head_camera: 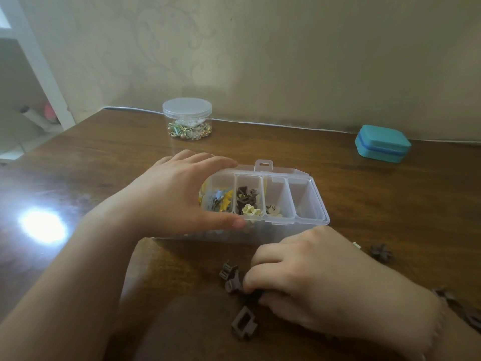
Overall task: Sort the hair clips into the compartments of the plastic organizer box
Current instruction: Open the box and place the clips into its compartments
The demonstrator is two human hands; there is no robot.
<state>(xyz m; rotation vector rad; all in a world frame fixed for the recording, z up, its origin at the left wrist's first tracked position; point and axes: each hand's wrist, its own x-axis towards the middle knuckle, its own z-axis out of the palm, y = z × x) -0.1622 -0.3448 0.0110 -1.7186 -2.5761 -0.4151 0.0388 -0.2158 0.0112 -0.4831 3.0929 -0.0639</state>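
The jar with a lid stands far back on the bench, holding small gold trinkets. Nearer, the left hand grips the left end of the box, fingers over the far wall and thumb along the near one, steadying it. Its four compartments run left to right: mixed blue and yellow clips, brown clips with a cream one, a single pale clip, then one that looks empty. In front of the box the right hand pinches a dark clip in its fingertips, low over the bench, with more brown clips touching it and another just below. Further right lie a flower clip and others at the frame edge. A teal case sits well back.

The clips look light, hard plastic, likely springy and smooth; pinching across the body beats squeezing the levers.
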